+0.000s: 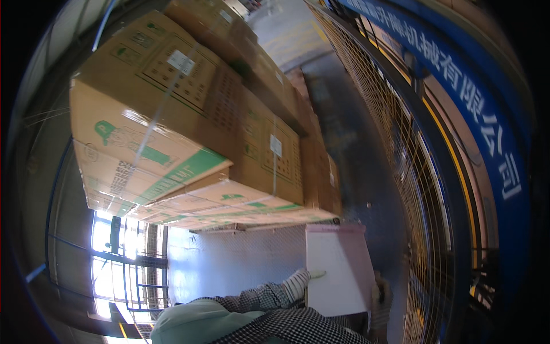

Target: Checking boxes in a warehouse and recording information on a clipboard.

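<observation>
A pad of white paper [338,264] with a pinkish strip along its far edge lies in front of me, low in the view. My left hand [315,274] grips its left edge, with one digit lying over the top sheet. The cuff on that wrist is striped, above a checked sleeve. Beside the pad's right edge, my right hand [381,289] is in shade, its fingers curled. Whether it touches the pad or holds some small thing cannot be made out.
Large strapped cardboard boxes [154,86] are stacked ahead and to the left. A wire-mesh barrier [395,126] runs along the right, next to a blue beam [458,74] with white lettering. Patterned metal flooring [240,252] lies below the boxes. Blue railings [137,284] stand at lower left.
</observation>
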The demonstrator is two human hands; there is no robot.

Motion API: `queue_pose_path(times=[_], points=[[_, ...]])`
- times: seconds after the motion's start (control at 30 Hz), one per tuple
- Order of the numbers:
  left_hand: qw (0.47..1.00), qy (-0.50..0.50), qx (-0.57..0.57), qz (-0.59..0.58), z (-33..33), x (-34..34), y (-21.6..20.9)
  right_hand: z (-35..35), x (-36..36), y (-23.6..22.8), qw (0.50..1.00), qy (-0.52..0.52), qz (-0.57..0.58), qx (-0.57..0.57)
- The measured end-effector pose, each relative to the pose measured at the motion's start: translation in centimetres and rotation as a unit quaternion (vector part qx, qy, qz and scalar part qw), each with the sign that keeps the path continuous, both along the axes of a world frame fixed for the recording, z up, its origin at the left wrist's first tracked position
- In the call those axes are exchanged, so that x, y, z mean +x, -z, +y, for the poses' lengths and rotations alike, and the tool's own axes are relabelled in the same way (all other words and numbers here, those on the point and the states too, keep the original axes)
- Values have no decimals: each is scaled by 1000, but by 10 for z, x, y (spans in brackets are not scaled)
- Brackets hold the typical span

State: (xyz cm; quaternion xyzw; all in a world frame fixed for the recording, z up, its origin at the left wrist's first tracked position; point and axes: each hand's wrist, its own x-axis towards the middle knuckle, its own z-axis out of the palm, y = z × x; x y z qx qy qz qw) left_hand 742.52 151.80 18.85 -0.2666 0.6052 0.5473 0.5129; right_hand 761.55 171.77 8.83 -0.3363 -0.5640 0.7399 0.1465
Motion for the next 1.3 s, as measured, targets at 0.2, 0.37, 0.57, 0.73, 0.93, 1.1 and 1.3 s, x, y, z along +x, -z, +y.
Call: queue_pose_path(times=[0.2,0.37,0.57,0.73,0.93,1.1,1.3], points=[[1000,-18,4,15,19,-12,-17,-1,-19,-23,1000,19,2,-19],[1000,2,-14,-4,19,-5,-10,-11,-4,4,995,6,-87,-42],[999,-26,-12,-38,14,-8,6,-2,-13,-28,999,-9,-44,-11],[1000,-19,12,-16,15,-5,3,-13,0,20,999,-1,-23,-44],[1000,-15,16,0,23,16,2,1,17,27,999,-16,-26,-22],[997,19,20,77,11,16,-5,4,12,-15,1000,-21,-11,7],[973,8,153,170,-50,4,-44,-38,-16,-52,997,-7,31,64]])
